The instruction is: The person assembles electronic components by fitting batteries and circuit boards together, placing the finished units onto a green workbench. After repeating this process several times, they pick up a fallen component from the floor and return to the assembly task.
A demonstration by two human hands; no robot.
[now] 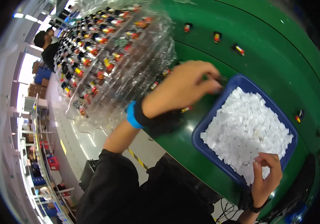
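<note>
A blue tray (196,139) heaped with small white slips (245,127) stands on the green table. My left hand (188,86), with a black band and a blue band at its wrist, is beside the tray's far left corner. Its fingers are curled and smeared by motion, so what they hold, if anything, is not visible. Over the tray's near right part is my right hand (267,175), thumb and forefinger brought together just above the slips. Anything between those fingertips is too small to make out. Small black, yellow and red parts lie partly behind my left hand.
To the left, clear plastic sheeting (130,74) covers rows of similar small parts (107,64). Several loose parts (216,37) lie across the green table (204,56). Cables (227,209) hang below the near edge. A person (49,48) is farther off, near shelving (40,149).
</note>
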